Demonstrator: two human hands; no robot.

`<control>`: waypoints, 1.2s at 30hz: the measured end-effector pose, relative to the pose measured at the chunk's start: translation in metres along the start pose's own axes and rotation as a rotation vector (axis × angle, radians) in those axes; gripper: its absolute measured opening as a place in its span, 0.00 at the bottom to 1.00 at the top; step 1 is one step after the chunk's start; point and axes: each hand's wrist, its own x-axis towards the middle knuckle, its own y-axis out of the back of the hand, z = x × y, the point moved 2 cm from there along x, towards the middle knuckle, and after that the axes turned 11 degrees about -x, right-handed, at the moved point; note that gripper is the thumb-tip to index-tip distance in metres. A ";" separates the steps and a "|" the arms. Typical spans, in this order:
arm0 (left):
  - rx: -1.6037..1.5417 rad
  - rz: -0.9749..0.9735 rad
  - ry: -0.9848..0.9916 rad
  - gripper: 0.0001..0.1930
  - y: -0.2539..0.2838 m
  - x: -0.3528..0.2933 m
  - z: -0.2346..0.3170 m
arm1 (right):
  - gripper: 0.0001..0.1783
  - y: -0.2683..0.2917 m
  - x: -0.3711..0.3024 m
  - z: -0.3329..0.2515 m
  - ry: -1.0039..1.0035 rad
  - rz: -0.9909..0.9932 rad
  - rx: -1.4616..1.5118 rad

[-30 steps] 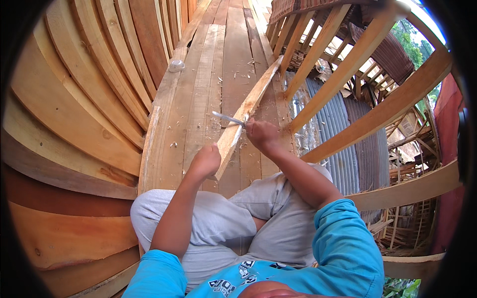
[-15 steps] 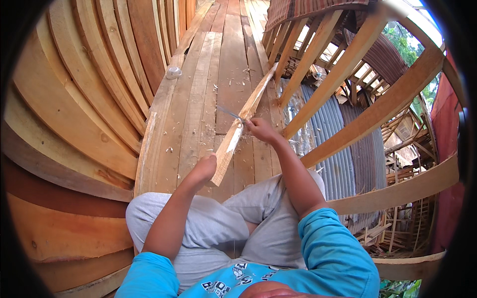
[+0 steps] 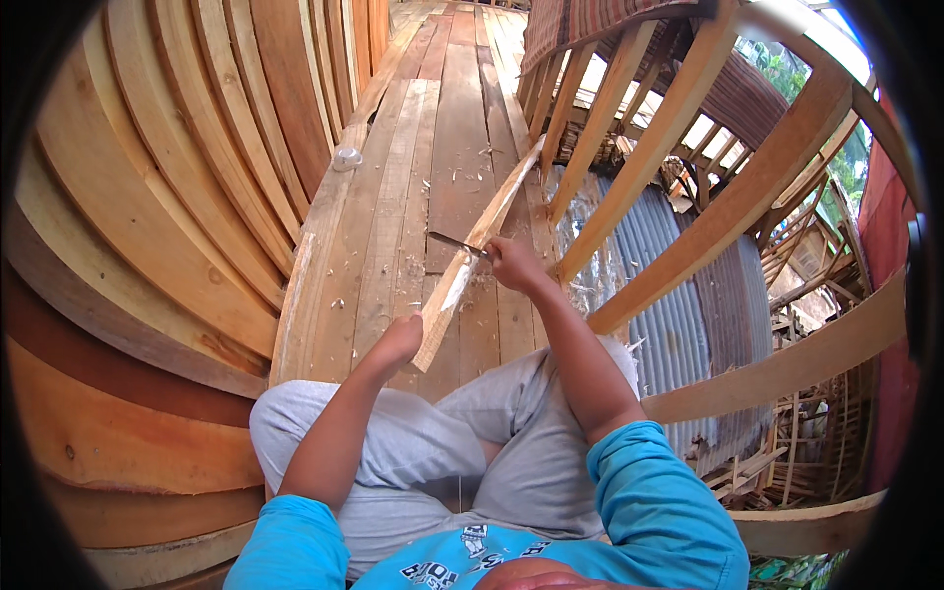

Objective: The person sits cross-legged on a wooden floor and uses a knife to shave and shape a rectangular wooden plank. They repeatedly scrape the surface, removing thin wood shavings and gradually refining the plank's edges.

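A long, narrow wooden plank (image 3: 454, 287) slants from near my lap up to the far right, with pale, freshly cut patches along it. My left hand (image 3: 401, 339) is closed round its near end. Gripped in my right hand (image 3: 515, 264) is a knife (image 3: 457, 242), whose dark blade lies across the plank about midway along and points left. The knife's handle is hidden by my fingers.
Pale shavings lie scattered over the plank floor (image 3: 388, 206). A small clear plastic container (image 3: 346, 158) sits near the left wall of upright boards (image 3: 187, 197). Slatted wooden railing (image 3: 678, 236) runs along the right, with corrugated metal sheets (image 3: 669, 305) below it.
The knife blade has turned from a light, shiny look to a dark one and lies slightly nearer me on the plank. My left hand still holds the near end.
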 end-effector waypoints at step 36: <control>0.070 0.042 0.042 0.30 -0.002 -0.001 0.000 | 0.37 -0.007 -0.013 -0.020 -0.012 -0.173 -0.087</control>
